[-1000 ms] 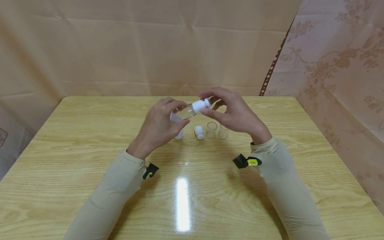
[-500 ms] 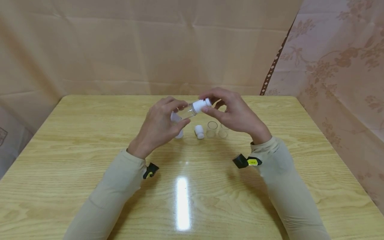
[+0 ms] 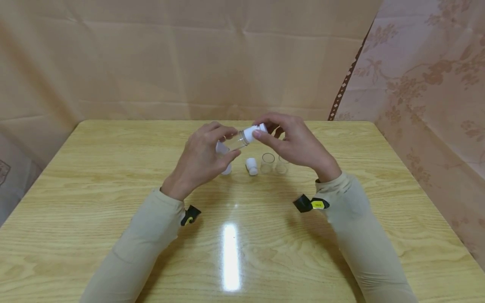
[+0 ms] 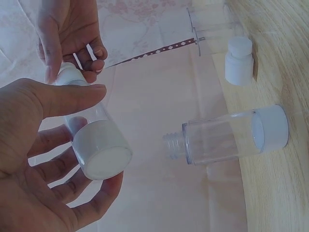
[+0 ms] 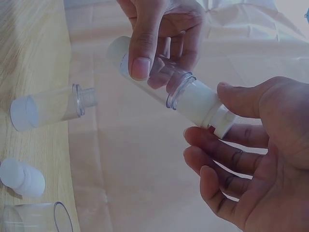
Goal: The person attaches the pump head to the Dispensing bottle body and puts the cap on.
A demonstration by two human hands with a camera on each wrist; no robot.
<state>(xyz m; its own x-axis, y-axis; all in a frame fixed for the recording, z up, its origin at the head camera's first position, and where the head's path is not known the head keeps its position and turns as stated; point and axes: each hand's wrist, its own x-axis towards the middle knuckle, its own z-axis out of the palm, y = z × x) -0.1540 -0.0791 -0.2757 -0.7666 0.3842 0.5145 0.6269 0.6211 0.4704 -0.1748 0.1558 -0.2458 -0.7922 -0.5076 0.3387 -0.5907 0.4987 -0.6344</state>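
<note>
My left hand (image 3: 201, 153) grips a clear bottle (image 5: 152, 79) with a white base (image 4: 104, 152), tilted up to the right above the table. The bottle's neck end carries a white pump top (image 3: 250, 134). My right hand (image 3: 297, 141) holds that top, thumb on its near side and fingers beyond it. In the right wrist view the top sits against the bottle's shoulder ring. A second clear bottle (image 4: 217, 137) with a white base and bare threaded neck stands upright on the table, mostly hidden behind my left hand in the head view.
On the wood-grain table (image 3: 265, 244), a loose white pump top (image 3: 251, 166) lies below the held bottle. To its right stand two clear cylindrical covers (image 3: 267, 165), one partly behind my right hand. A beige curtain (image 3: 212, 63) hangs behind the table.
My right thumb and fingers have shifted slightly on the pump top, the thumb now a little further over it. My left hand and the bottle have stayed nearly still.
</note>
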